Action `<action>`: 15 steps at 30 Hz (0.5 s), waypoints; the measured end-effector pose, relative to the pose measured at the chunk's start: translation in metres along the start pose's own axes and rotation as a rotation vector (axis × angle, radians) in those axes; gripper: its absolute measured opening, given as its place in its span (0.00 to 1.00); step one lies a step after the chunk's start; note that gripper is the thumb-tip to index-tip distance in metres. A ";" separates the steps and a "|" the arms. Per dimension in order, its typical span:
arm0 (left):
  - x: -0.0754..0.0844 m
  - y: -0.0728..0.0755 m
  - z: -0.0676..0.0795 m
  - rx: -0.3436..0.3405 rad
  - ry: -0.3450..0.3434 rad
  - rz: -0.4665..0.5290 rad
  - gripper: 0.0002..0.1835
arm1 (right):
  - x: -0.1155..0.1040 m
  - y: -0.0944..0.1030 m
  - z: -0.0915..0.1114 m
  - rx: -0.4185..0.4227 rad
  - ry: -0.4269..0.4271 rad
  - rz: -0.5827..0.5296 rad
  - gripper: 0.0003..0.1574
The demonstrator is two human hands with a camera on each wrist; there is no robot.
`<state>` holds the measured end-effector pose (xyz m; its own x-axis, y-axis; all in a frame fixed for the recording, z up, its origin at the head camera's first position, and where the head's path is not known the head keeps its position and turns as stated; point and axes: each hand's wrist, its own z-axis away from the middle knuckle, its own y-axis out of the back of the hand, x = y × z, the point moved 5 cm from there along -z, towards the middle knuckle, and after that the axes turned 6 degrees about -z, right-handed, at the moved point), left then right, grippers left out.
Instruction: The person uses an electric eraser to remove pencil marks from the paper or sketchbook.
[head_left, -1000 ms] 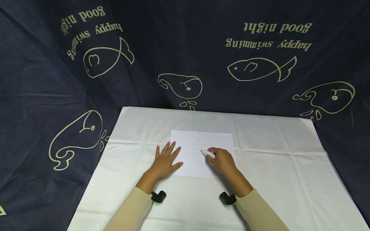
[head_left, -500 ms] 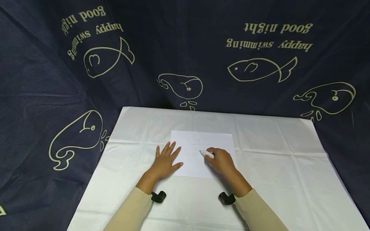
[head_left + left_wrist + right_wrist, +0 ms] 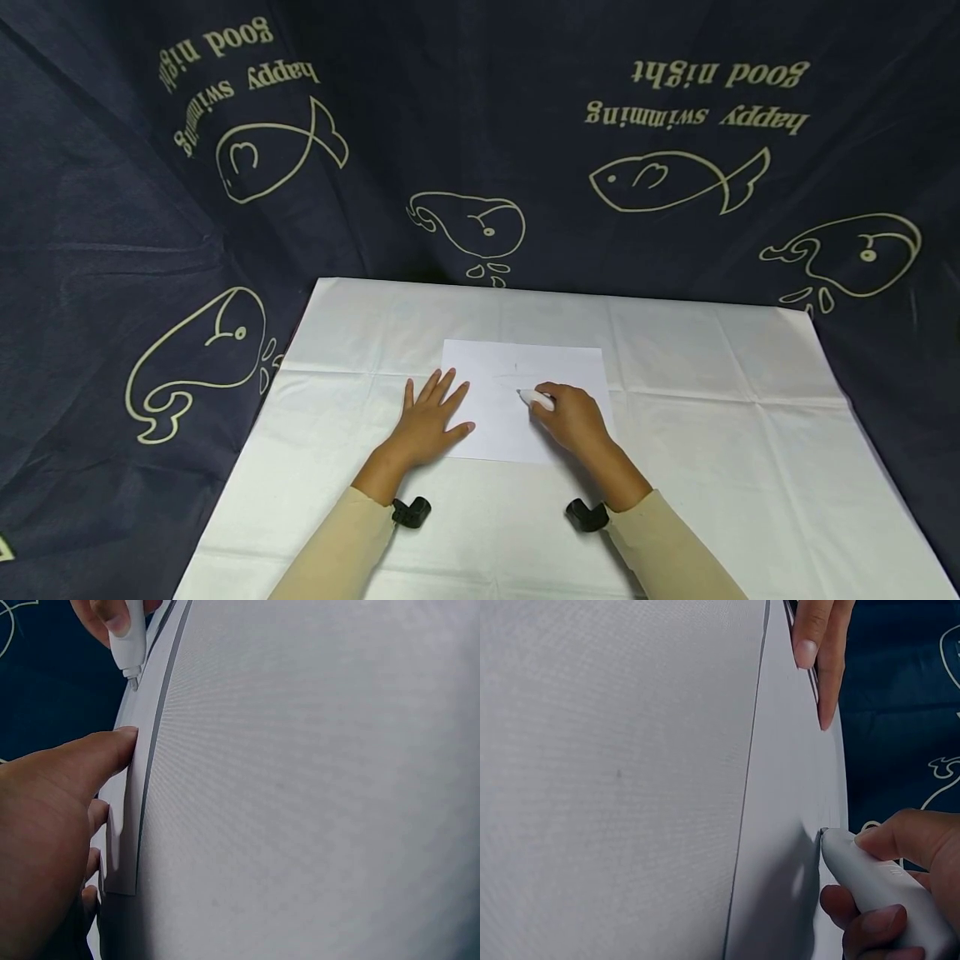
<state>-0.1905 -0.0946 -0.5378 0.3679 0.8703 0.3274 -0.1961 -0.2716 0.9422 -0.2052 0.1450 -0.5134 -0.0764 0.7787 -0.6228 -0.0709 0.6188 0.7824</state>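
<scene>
Your right grip [image 3: 574,418], lower centre-right, pinches a white pen [image 3: 536,398], likely light, stiff, best held mid-length; left grip [image 3: 424,427] spread.

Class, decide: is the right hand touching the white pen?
Touching: the right wrist view shows the right hand holding the white pen, fingers curled against it.

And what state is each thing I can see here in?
Paper: lying flat, faintly marked.
White pen: tilted, tip exposed and aimed down at the paper; contact unclear.
Left grip: fingers spread across the paper's left edge.
Right grip: curled around the pen.
White tablecloth: spread out, creased.
Navy cloth: wrinkled.
</scene>
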 end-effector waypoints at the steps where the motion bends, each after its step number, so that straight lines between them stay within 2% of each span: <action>1: 0.000 0.000 0.000 -0.001 -0.001 0.000 0.37 | 0.000 0.000 0.000 -0.003 0.001 -0.002 0.21; 15: -0.001 -0.002 -0.001 -0.012 0.007 -0.008 0.38 | -0.002 -0.003 0.000 -0.007 0.008 0.006 0.20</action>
<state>-0.1916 -0.0946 -0.5406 0.3635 0.8753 0.3189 -0.2042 -0.2592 0.9440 -0.2052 0.1410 -0.5146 -0.0851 0.7817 -0.6178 -0.0775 0.6130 0.7863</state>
